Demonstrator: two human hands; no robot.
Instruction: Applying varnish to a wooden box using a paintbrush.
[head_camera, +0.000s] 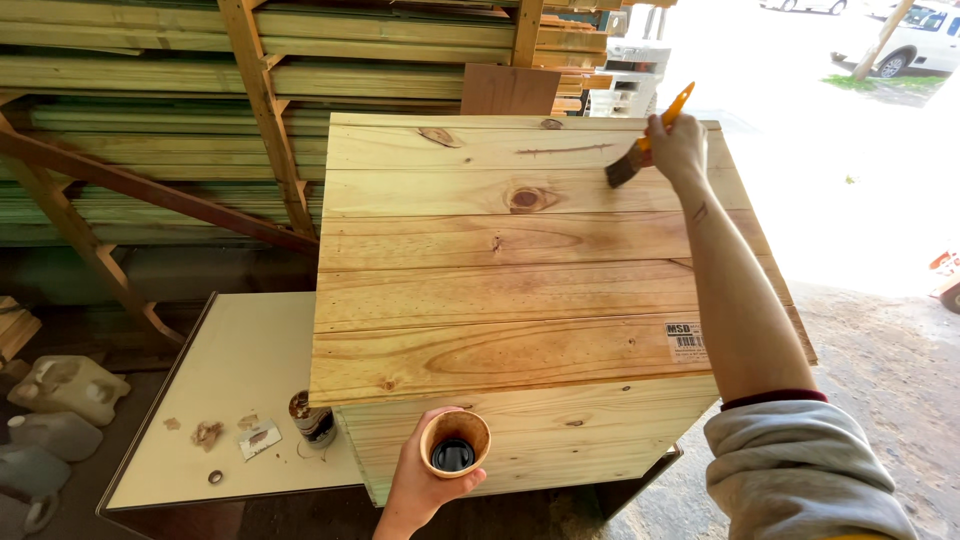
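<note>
Right hand (678, 145) grips 1 brush (640, 150) by its stiff handle near the panel's (500, 280) far edge; left hand (425, 480) wraps a light cup (455, 443) (spillable).

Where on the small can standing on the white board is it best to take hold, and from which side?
Probably round the side wall of the small can, coming from the left over the bare white board. It stands upright, and the wooden box crowds its right side.
</note>
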